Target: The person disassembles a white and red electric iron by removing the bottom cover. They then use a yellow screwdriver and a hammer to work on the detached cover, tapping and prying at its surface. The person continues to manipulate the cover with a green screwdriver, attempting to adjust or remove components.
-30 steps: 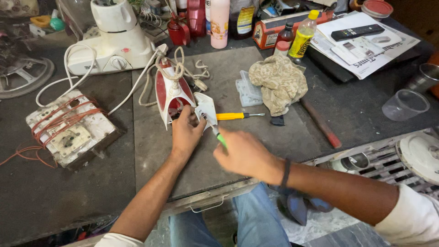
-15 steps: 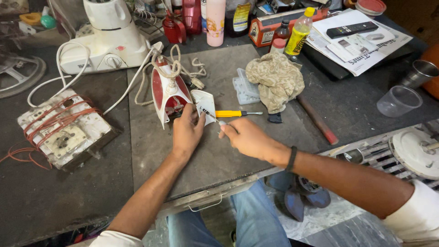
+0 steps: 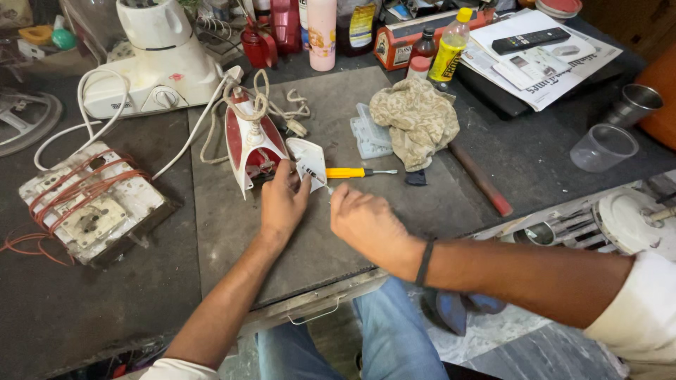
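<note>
**Red and white iron on the grey mat, two hands working at its back end**

Red and white plastic is making up the body of the clothes iron [image 3: 251, 144], which is lying on a grey mat [image 3: 225, 225] in the middle of the dark workbench [image 3: 70, 309]. Its long side is running away from the person, with the cord end far off and the back end close to the hands. A pale cord [image 3: 264, 98] is looping over the top of it.

The left hand [image 3: 283, 200] is resting right at the back end of the iron, touching it. Its fingers are curling down onto the iron and onto a small white cover piece [image 3: 310, 158] just beside it. This hand is the nearer one to the iron.

The right hand [image 3: 366, 222] is sitting a little to the right, close to the left hand. Its fingers are bending shut around something thin. I cannot tell for sure what it is, because the hand is hiding most of it. A thin tip is poking out toward the white cover piece.

A yellow-handled screwdriver [image 3: 355, 172] is lying on the mat just past the right hand, pointing sideways to the right. Nobody is touching it. A crumpled tan rag [image 3: 415, 119] is lying behind it, and a white mixer base [image 3: 158, 60] is standing at the back left.
</note>
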